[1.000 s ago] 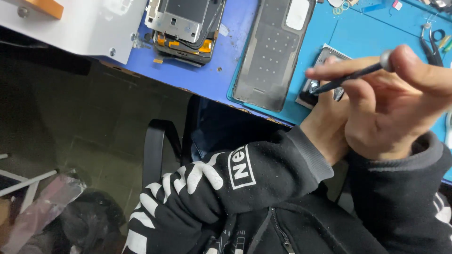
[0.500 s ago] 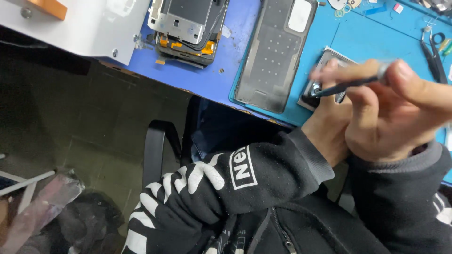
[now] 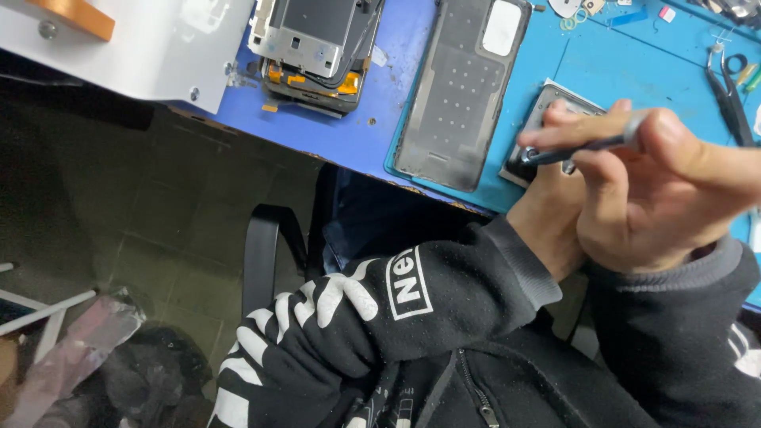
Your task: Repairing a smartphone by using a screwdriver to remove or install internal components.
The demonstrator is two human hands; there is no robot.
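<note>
From the head camera, the right hand (image 3: 666, 198) pinches a thin dark screwdriver (image 3: 583, 147) between thumb and fingertips, its tip resting on a small grey phone part (image 3: 555, 107) that lies on the blue mat (image 3: 634, 63) at the table's near edge. The left hand (image 3: 551, 214) sits beneath and against the right; its fingers are hidden, so I cannot tell how they are set. Just beside the part lies a dark phone back cover (image 3: 460, 95), and further left an opened phone frame (image 3: 313, 47). Black tweezers (image 3: 729, 91) rest to the right. The tip could slip and scratch the part if pressed at a slant.
</note>
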